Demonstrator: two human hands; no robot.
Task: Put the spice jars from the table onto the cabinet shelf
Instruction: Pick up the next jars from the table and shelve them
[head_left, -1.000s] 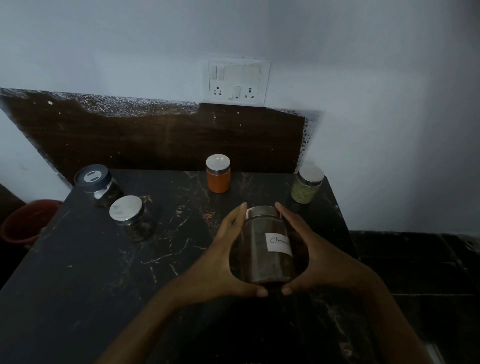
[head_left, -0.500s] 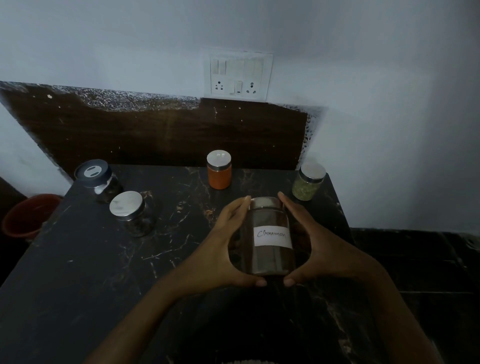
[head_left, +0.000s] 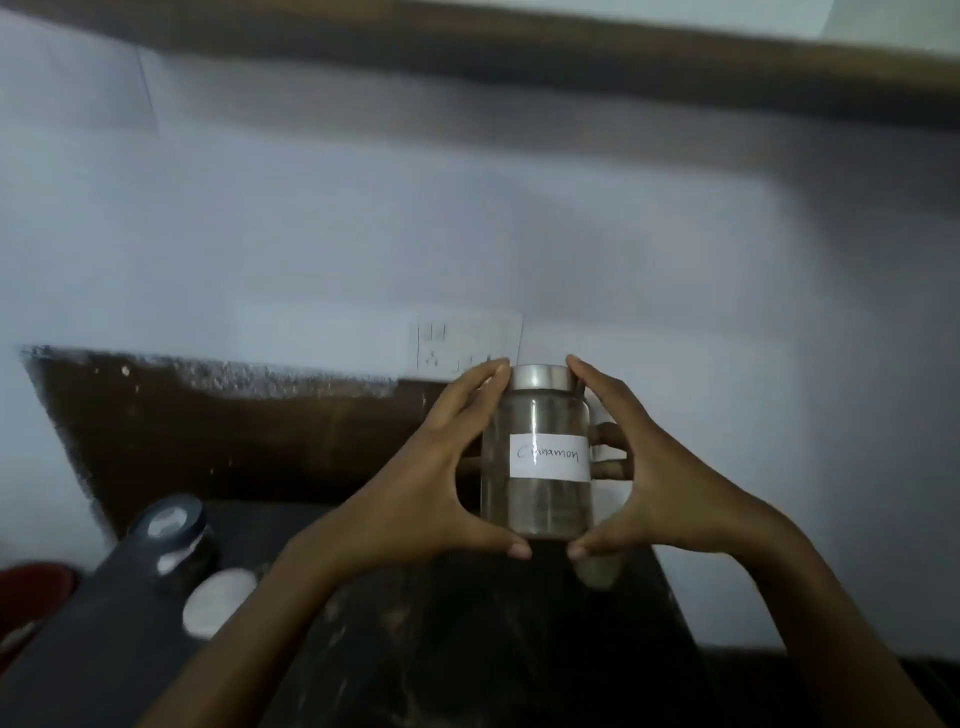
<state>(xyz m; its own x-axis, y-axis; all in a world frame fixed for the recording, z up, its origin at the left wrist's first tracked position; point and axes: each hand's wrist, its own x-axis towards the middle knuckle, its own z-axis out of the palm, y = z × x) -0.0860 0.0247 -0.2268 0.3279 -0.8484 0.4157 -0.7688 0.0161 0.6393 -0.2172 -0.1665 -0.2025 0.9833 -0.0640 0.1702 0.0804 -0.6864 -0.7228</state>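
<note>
Pale wall (head_left: 363, 234) fills most of what I see, blurred, with a dark brown band (head_left: 571, 57) running across the very top; I cannot tell whether that is the cabinet. Lower down a dark wooden panel (head_left: 234, 441) backs the black marbled table (head_left: 467, 649), and a white switch plate (head_left: 457, 343) sits on the wall just above the panel, too smeared to read. I have the cinnamon jar (head_left: 540, 509) between both hands, upright, held up in front of the wall and the panel rather than standing on the table. My left hand (head_left: 415, 493) curls around its left side, fingertips up by the silver lid (head_left: 540, 376) and thumb hooked at the bottom edge. My right hand (head_left: 660, 483) mirrors it on the other side, thumb tip nearly meeting the left one under the base, its fingers (head_left: 610, 439) wrapping around the back of the glass. A white label (head_left: 549, 457) with handwritten "Cinnamon" faces me, and brownish contents show below it. On the table's left part stands a dark-lidded jar (head_left: 171, 530), and just beside it, nearer me, a silver-lidded jar (head_left: 218, 603), both blurred. Something red (head_left: 31, 597) shows at the far left edge beyond the table. Just below my right thumb a pale blurred shape (head_left: 597, 571) pokes out; I cannot tell what it is.
</note>
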